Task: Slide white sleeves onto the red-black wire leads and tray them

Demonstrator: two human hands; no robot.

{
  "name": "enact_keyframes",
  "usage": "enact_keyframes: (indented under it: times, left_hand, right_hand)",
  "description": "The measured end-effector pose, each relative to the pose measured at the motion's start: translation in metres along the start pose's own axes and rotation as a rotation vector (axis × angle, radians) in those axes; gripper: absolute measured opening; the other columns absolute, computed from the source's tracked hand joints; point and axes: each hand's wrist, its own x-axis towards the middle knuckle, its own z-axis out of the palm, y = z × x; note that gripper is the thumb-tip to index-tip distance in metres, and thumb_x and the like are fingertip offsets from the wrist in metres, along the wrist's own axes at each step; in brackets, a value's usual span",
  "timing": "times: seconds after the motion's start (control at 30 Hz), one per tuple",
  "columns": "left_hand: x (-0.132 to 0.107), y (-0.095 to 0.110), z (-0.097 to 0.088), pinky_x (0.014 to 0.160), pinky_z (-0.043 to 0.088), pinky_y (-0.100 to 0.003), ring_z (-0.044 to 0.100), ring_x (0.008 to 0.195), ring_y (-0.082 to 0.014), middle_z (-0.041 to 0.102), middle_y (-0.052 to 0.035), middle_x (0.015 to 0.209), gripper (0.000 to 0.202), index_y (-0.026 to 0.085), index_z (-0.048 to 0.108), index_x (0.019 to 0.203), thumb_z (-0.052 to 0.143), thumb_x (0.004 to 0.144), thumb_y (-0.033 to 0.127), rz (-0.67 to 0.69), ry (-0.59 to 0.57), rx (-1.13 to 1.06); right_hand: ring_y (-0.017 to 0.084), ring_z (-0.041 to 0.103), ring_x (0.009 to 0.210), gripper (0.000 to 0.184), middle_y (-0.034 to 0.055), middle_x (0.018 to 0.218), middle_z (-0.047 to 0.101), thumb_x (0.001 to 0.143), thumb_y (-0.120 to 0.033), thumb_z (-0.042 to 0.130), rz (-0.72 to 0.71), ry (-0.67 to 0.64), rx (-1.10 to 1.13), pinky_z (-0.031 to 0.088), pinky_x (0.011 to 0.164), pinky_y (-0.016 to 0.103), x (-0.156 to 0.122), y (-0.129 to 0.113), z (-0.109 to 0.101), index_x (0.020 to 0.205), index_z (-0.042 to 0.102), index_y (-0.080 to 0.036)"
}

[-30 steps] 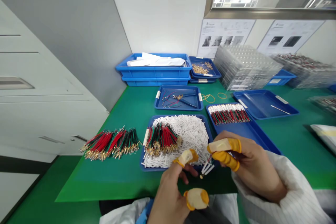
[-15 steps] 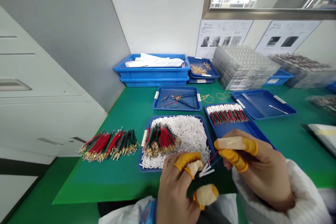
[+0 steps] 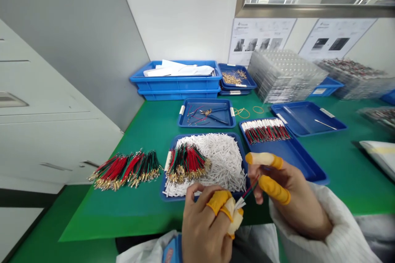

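Observation:
Near the table's front edge, my left hand [image 3: 210, 218], with yellow and cream finger cots, pinches small white sleeves [image 3: 240, 203] between thumb and fingers. A red and a dark green wire [image 3: 250, 189] run from these sleeves up toward my right hand [image 3: 293, 195]. That hand's cot-covered thumb and index finger are spread apart, and the wires' upper ends lie beside its fingers, partly hidden. Behind my left hand stands a blue tray [image 3: 243, 160] of loose white sleeves [image 3: 224, 156]. A bundle of red, green and black wires [image 3: 189, 162] with gold ends rests on them.
More gold-ended wires [image 3: 126, 170] lie on the green table [image 3: 123, 218] at left. A tray [image 3: 296, 162] at right holds wires with white sleeves. Farther back are a tray with pliers [image 3: 216, 118], rubber bands [image 3: 242, 112], blue bins [image 3: 179, 86] and stacked clear trays [image 3: 285, 76].
My left thumb has closed up against the fingers, onto the white sleeves. My right thumb and index finger have parted from the wires. The view has shifted slightly.

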Motion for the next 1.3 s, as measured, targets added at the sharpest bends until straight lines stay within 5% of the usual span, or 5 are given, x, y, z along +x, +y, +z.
enact_keyframes:
  times: [0.13,0.4,0.67,0.83,1.3]
  left_hand:
    - [-0.003,-0.002,0.006,0.072,0.033,-0.036,0.061,0.077,-0.0171,0.067,-0.0005,0.076,0.020,0.018,0.054,0.062,0.041,0.061,0.003,0.015,0.015,-0.008]
    - [-0.007,-0.008,0.023,0.081,0.029,-0.042,0.060,0.085,-0.0206,0.069,-0.0023,0.079,0.024,0.020,0.058,0.065,0.040,0.078,0.012,0.026,0.131,0.038]
    - [-0.016,-0.026,0.005,0.077,0.037,-0.042,0.050,0.090,-0.0267,0.059,-0.0123,0.099,0.026,0.014,0.057,0.097,0.054,0.072,0.016,0.052,-0.044,0.229]
    - [-0.023,-0.036,-0.003,0.076,0.038,-0.041,0.048,0.088,-0.0259,0.056,-0.0129,0.095,0.027,0.014,0.054,0.100,0.048,0.074,0.013,0.069,-0.040,0.297]
    - [-0.031,-0.045,-0.012,0.076,0.042,-0.037,0.051,0.086,-0.0234,0.053,-0.0117,0.093,0.024,0.015,0.053,0.098,0.044,0.076,0.011,0.002,-0.016,0.326]
  right_hand:
    - [0.009,0.052,0.054,0.015,0.0001,0.066,0.056,0.070,-0.033,0.065,0.070,-0.054,-0.027,0.046,0.051,0.021,-0.002,0.007,0.002,0.073,0.064,-0.018]
    - [0.014,0.051,0.061,0.019,0.0019,0.063,0.055,0.076,-0.029,0.059,-0.121,0.047,-0.213,0.044,0.052,0.026,-0.003,0.005,0.003,0.060,0.059,-0.018]
    - [0.016,0.060,0.070,0.021,0.0041,0.079,0.063,0.070,-0.034,0.063,-0.097,0.315,-0.667,0.049,0.066,0.029,0.011,-0.003,-0.067,0.085,0.061,-0.018]
    - [0.014,0.053,0.054,0.033,-0.0005,0.063,0.055,0.074,-0.031,0.056,-0.025,0.201,-1.079,0.047,0.057,0.029,0.021,0.014,-0.105,0.103,0.057,-0.015]
    - [0.016,0.061,0.062,0.045,0.0009,0.069,0.064,0.077,-0.022,0.046,0.073,0.042,-1.224,0.049,0.059,0.026,0.024,0.020,-0.112,0.120,0.044,-0.015]
